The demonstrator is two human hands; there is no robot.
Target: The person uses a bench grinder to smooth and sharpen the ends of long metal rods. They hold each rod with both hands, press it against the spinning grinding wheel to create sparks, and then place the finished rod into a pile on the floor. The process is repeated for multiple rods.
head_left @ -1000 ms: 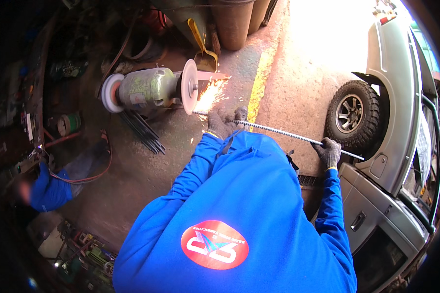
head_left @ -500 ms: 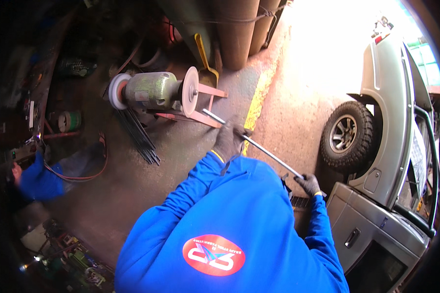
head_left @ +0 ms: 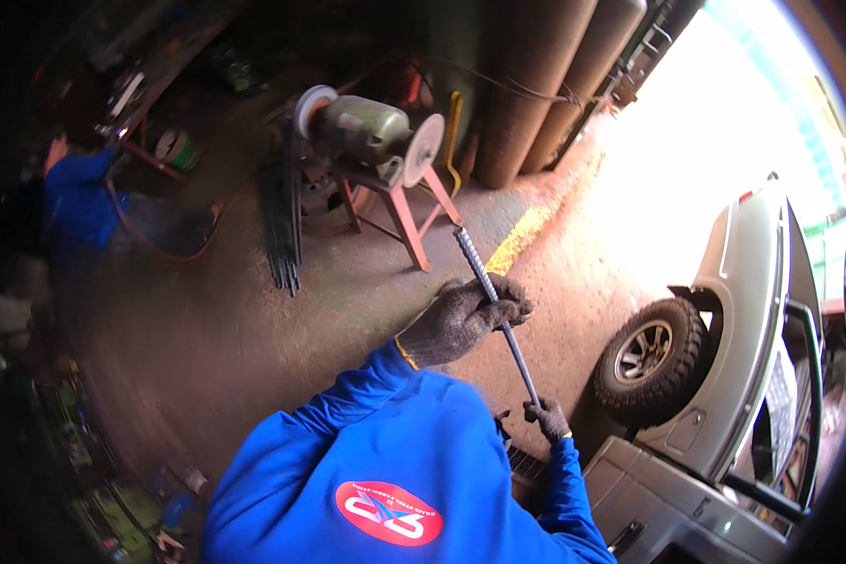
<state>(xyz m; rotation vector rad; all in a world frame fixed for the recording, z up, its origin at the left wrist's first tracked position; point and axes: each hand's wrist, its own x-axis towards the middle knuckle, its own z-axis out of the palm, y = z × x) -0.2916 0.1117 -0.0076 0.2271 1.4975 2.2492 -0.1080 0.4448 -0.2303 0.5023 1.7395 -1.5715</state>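
A ribbed steel bar (head_left: 521, 365) slants across the middle of the view, its far end raised toward me. My left hand (head_left: 456, 320), in a dark grey knit glove, is closed round it below that end. My right hand (head_left: 548, 419), gloved the same way, grips the bar close to its near end. Beyond the bar's far end stands a green bench grinder (head_left: 371, 130) on a red metal stand (head_left: 406, 226). It has a thin pale disc (head_left: 424, 150) on the right and a thicker wheel (head_left: 310, 110) on the left. Both gloved hands are clear of the grinder.
Several dark bars (head_left: 282, 240) lean beside the grinder's left. Tall brown cylinders (head_left: 536, 85) stand behind it. A silver vehicle with a large tyre (head_left: 650, 361) is at my right. Far left, a person in blue (head_left: 85, 202) works near a hose. Tools and parts crowd the lower left.
My view has shifted and tilted. The bar has come away from the grinder's disc and risen toward me, now at a steeper slant. Both hands still hold it.
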